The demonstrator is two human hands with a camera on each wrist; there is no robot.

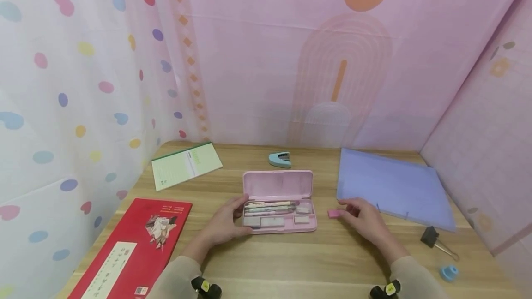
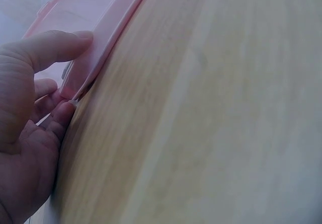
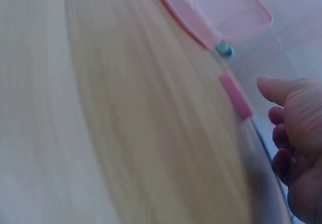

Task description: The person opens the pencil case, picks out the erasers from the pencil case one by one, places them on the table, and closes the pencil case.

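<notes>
A pink pencil case [image 1: 277, 185] lies with its lid up in the middle of the table. Several pens [image 1: 270, 207] fill its long compartment, and pale eraser-like blocks [image 1: 272, 222] sit in the smaller ones. My left hand [image 1: 226, 220] grips the case's left end; in the left wrist view, its thumb rests on the wall and the fingers are at the corner. To the right of the case lies a small pink eraser-like block [image 3: 235, 95]. My right hand [image 1: 363, 220] is right beside it, and the right wrist view shows a gap between thumb and block, with the fingers loosely bent.
Behind the case stands a light-blue stapler [image 1: 280, 159]. A green notepad [image 1: 187, 166] and a red book [image 1: 137, 248] lie to the left. On the right are a blue folder [image 1: 395, 188], a black binder clip [image 1: 430, 236] and a small blue object [image 1: 449, 272].
</notes>
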